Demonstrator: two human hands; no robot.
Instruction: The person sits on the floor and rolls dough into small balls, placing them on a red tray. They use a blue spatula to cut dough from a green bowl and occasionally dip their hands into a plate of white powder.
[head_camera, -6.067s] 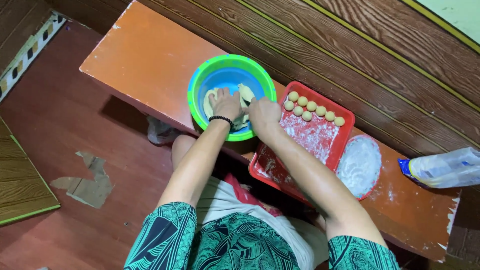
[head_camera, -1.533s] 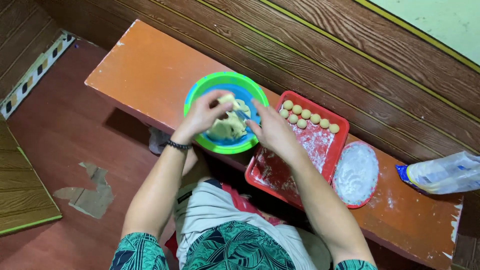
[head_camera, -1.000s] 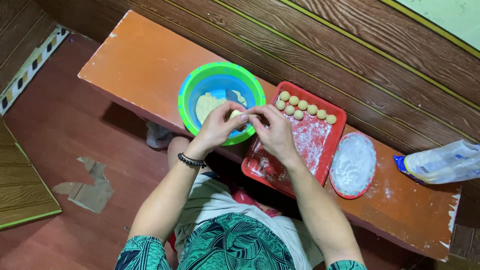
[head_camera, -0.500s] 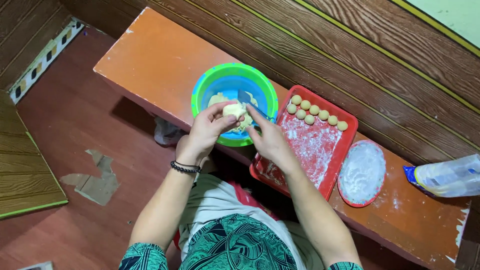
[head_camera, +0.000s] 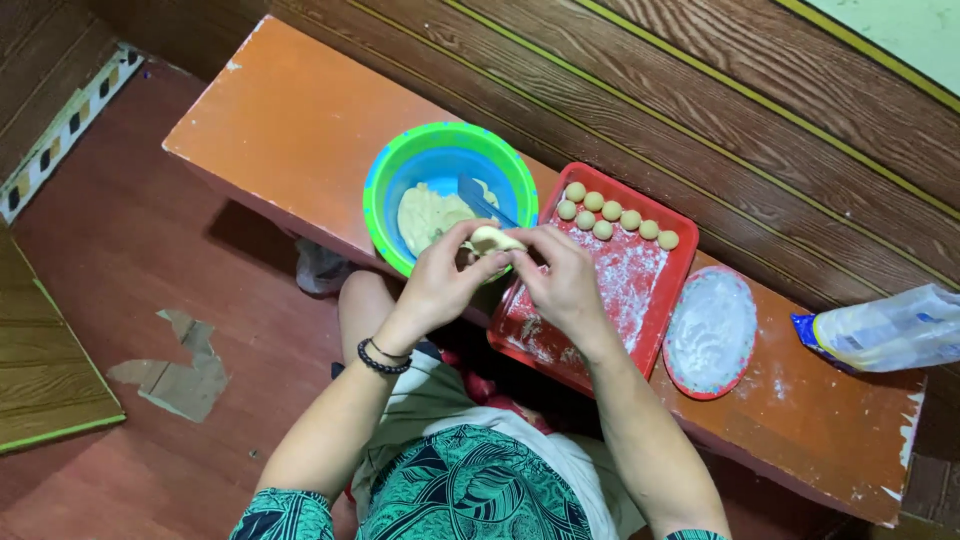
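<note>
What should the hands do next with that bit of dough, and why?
Probably roll it round and set it on the red tray. Both hands, left and right, pinch a small dough lump by the bowl, and the finished balls already sit in rows on the floured tray, with room beside them.

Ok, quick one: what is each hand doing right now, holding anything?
Left hand: closed on the piece of dough, held over the bowl's near rim.
Right hand: fingertips pinching the same piece of dough.
</note>
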